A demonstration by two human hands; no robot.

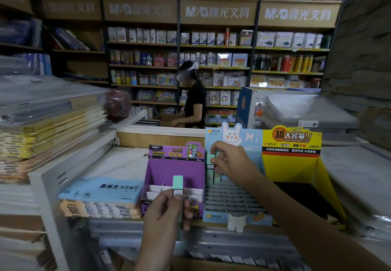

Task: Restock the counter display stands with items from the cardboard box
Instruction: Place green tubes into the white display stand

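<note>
Filling the blue stand (215,216) is the step in hand. The right hand (230,160) is at the back left corner of its grid of slots (230,196), and its grip pinches a mint case (210,158) between thumb and fingertips. The case stands upright, and its lower end seems to be already inside a slot. Other mint cases stand just below it in the same corner, and the other slots look empty.

The left hand (167,209) waits in front of the purple stand (175,167). Its grip is curled around a second case (178,184), which it holds upright with the mint top above the fingers.

I judge that the next move is to press the first case down fully and let it go, then to pass the second case to the right hand and aim it at the neighbouring slot. The slots are narrow, so the case must go in straight.

Each case is small, flat and rectangular, with a white label near the middle. The yellow stand (292,165) on the right looks dark inside, and I cannot tell what it holds. The box itself is hard to make out at the bottom edge.
</note>
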